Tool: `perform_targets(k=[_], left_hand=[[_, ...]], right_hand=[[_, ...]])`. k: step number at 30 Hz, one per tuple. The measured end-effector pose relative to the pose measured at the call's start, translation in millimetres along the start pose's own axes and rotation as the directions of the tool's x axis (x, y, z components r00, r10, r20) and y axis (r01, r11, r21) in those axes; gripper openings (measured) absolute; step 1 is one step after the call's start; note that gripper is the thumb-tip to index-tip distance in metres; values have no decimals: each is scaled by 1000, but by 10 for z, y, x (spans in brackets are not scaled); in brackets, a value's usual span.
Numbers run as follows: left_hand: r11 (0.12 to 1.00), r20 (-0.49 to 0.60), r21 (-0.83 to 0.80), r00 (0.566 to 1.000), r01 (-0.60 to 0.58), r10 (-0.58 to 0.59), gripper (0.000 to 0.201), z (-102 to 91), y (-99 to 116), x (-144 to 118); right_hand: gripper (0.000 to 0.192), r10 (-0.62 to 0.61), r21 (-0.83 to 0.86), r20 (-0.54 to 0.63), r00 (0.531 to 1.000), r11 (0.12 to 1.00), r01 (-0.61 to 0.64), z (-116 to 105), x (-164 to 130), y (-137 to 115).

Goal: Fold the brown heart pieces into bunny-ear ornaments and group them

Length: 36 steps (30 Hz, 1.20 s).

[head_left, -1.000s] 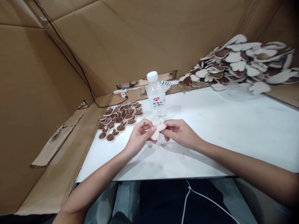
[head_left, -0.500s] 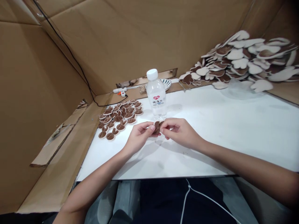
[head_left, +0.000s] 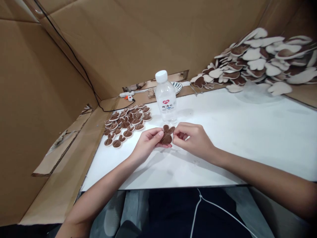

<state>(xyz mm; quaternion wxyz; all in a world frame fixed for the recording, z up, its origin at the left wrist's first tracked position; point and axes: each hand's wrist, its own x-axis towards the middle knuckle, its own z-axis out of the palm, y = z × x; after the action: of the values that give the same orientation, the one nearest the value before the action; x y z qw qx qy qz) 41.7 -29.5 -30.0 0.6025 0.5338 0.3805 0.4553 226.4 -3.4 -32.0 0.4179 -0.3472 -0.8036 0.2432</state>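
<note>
Both my hands hold one small brown bunny-shaped plush piece [head_left: 166,135] just above the white table [head_left: 235,132]. My left hand [head_left: 148,145] pinches its lower left side between thumb and fingers. My right hand [head_left: 191,139] pinches one of its ears from the right. The brown face of the piece points up at the camera. Right behind it stands a clear water bottle [head_left: 165,98] with a white cap.
Several finished brown pieces [head_left: 125,124] lie in rows at the table's left. A big heap of white and brown pieces [head_left: 257,62] fills the back right. A glue gun [head_left: 127,96], its black cable and a small dish [head_left: 177,87] lie at the back. Cardboard walls [head_left: 49,99] enclose the table.
The piece was turned over between my fingers: its white back showed a second ago, now the brown face is up. Both hands stayed in about the same place.
</note>
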Motion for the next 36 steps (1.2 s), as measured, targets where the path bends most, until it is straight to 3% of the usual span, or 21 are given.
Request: perform_targets(k=[4,7,10,15,27,36], left_hand=[[1000,-19,-22,1000,2,-3,31,-3,-9,-1],[1000,-74,-14,997,-17,16,33,-12,-17,4],[999,-121,-7,991,-49,48,32,-26,-26,12],[999,-106,-9,993,-53,51,29,-32,-33,13],[985,-3,-166,999,49,-50,28,-13,-11,12],[971,86,-199,989,132,-117,31,16,-42,17]], right_hand=[[15,-26,-13,-4,1000,1000,26,3,0,17],[12,99,125,29,995,987,-102,-17,18,4],[11,256,348,129,958,893,-286,-47,46,-24],[15,302,454,250,920,803,-387,-65,66,-35],[22,178,511,373,911,779,-362,-57,54,14],[12,157,520,357,921,785,-336,-25,44,15]])
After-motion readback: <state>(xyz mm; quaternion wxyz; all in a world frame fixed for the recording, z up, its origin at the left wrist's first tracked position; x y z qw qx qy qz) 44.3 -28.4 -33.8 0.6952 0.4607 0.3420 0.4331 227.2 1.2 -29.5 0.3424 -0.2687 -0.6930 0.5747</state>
